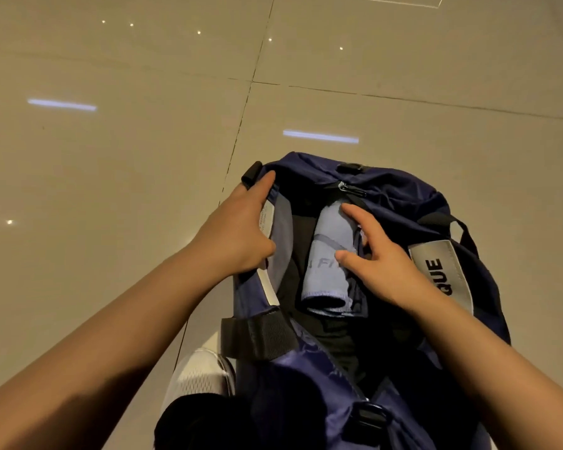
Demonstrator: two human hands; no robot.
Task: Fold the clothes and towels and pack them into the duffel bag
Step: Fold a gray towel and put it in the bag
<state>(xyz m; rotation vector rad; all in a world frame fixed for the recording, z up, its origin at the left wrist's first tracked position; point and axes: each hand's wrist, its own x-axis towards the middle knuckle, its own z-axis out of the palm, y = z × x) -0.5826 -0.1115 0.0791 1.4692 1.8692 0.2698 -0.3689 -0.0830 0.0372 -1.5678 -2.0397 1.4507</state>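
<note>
A navy duffel bag lies unzipped on the tiled floor in front of me. Inside its mouth sits a folded light-blue towel with faint lettering, resting on dark fabric. My left hand grips the bag's left rim and holds the mouth apart. My right hand holds the towel inside the bag, thumb on its top and fingers curled over its right side. A zipper pull shows at the far end of the mouth.
A grey label with dark letters is sewn on the bag's right side. Black straps and a buckle lie at the near end. A white shoe stands left of the bag. Beige glossy tiles surround everything.
</note>
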